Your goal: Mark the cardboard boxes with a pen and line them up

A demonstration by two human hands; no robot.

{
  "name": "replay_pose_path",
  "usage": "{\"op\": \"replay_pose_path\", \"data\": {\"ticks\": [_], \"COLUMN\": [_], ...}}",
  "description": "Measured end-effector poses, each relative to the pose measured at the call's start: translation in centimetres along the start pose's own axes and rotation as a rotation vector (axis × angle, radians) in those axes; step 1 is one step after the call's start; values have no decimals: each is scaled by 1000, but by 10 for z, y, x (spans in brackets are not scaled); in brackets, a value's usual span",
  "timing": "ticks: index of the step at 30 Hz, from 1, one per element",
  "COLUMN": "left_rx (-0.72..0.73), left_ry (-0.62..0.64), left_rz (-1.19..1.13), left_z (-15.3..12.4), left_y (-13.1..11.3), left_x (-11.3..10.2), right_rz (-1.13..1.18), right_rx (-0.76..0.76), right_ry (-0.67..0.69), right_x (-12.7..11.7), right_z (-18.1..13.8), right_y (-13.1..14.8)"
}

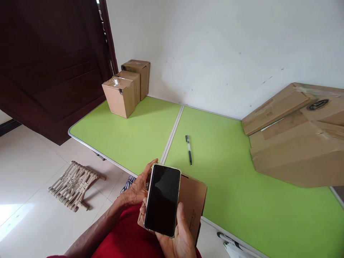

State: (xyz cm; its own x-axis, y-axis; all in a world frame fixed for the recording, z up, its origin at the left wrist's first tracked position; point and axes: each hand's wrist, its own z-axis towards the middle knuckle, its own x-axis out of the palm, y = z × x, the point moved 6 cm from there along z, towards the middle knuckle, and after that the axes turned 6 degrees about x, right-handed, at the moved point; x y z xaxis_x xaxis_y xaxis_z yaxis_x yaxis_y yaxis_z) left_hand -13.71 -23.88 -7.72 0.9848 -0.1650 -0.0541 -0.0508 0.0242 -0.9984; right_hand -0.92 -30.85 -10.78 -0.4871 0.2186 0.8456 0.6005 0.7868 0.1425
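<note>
A smartphone (162,200) with a dark screen and a pale clear case is held upright, low in the middle of the view. My right hand (178,236) grips its lower part, the thumb along the right edge and fingertips showing at the left edge. My left hand (138,188) is closed at the phone's upper left side; some of its fingers are hidden behind the phone. Beneath the phone a brown cardboard box (195,200) lies at the table's near edge, partly covered by the phone and my right hand.
The green folding table (220,154) stands against a white wall. A pen (189,150) lies near its centre seam. Small cardboard boxes (118,98) stand at the far left, larger cardboard boxes (292,147) at the right. A woven stool (73,184) is on the floor beside a dark door (51,64).
</note>
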Motion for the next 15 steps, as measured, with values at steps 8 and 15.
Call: {"op": "replay_pose_path", "data": {"ticks": [8,15], "left_rx": [63,69], "left_ry": [14,12], "left_rz": [-6,-102], "left_z": [1,-2], "left_y": [10,26], "left_x": [0,0], "right_rz": [46,-100], "right_rx": [9,-55], "right_ry": [9,42], "right_x": [4,0], "right_z": [-7,-15], "right_y": [3,23]}}
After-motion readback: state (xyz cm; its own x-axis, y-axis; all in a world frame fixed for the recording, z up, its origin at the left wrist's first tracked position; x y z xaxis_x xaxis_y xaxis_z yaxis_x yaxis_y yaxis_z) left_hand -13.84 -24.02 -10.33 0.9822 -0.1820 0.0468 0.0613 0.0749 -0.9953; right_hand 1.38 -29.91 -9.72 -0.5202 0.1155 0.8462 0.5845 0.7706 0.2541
